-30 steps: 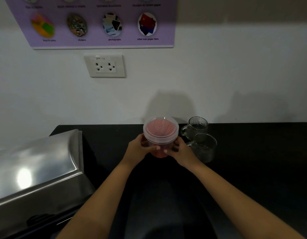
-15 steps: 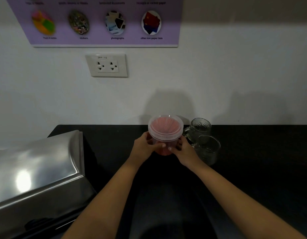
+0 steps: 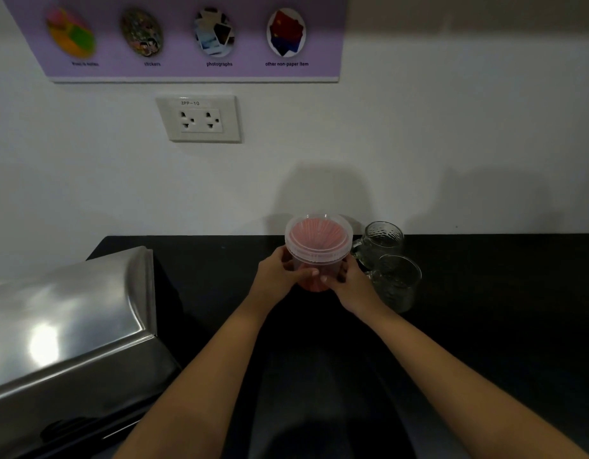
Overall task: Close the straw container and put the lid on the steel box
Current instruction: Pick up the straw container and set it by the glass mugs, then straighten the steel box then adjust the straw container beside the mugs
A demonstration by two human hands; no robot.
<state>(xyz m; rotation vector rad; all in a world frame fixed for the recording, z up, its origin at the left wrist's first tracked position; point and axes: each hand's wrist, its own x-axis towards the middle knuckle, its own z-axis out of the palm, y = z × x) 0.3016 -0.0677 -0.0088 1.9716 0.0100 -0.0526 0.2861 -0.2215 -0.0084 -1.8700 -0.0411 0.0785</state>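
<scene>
A clear round plastic straw container [image 3: 318, 246] full of pink straws stands near the back of the black counter [image 3: 485, 293], with its clear lid on top. My left hand [image 3: 280, 274] grips its left side and my right hand [image 3: 347, 281] grips its right side, thumbs meeting at the front. At the left edge, the steel box [image 3: 68, 329] sits with its curved shiny lid resting on it.
Two clear glass mugs [image 3: 391, 270] stand just right of the container, almost touching my right hand. The white wall behind carries a double socket [image 3: 198, 119] and a purple poster [image 3: 187, 34].
Both hands have carried the container a little farther back toward the wall and nearer the mugs. The grip is unchanged.
</scene>
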